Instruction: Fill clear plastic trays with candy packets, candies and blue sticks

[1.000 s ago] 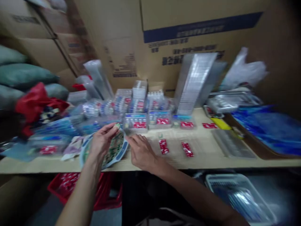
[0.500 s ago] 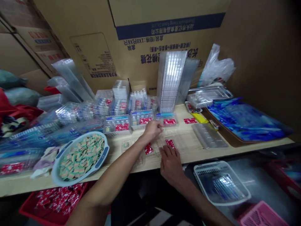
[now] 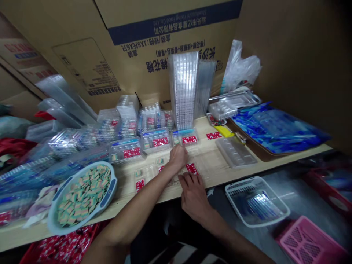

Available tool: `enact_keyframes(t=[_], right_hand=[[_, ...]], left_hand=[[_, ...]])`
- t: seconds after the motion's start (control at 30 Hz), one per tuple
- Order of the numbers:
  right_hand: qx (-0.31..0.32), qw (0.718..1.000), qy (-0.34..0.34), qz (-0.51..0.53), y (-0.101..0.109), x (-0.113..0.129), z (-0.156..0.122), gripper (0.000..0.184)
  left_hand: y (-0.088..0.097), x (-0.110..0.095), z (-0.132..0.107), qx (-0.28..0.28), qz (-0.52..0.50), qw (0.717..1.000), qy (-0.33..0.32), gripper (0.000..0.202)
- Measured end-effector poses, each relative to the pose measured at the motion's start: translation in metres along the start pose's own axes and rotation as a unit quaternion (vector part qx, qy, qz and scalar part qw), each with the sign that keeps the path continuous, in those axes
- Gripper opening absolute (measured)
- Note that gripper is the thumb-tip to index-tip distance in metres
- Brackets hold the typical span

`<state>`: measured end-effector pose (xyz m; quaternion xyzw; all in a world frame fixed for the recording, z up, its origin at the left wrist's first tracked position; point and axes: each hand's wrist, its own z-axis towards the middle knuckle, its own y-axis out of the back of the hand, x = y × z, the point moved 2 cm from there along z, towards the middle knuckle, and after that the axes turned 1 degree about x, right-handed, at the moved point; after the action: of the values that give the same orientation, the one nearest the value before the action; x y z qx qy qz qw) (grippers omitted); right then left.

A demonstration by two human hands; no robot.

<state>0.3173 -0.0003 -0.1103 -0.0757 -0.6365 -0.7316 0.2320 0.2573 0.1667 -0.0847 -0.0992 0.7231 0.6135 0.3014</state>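
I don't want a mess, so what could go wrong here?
The left arm passes close to the round pale-blue plastic basin of small coloured squares near the edge of the pale wooden table; a bump could spill it. The tall stack of clear plastic trays, standing on end, could also topple.

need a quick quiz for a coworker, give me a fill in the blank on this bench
The small packet next to the right hand is ____.
The round tub to the left of the left hand has ____ handles.
The basket at the lower right corner of the view is ____.
The tall stack of clear trays stands against a ____ box.

red; dark blue; pink; cardboard
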Motion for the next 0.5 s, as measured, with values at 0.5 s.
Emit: enact_keyframes(t=[0.5], right_hand=[[0.017, 1.000, -0.006, 0.003, 0.0047, 0.0051, -0.0068, 0.055]], left_hand=[[0.0007, 0.0030, -0.0065, -0.001, 0.081, 0.997, 0.009, 0.021]])
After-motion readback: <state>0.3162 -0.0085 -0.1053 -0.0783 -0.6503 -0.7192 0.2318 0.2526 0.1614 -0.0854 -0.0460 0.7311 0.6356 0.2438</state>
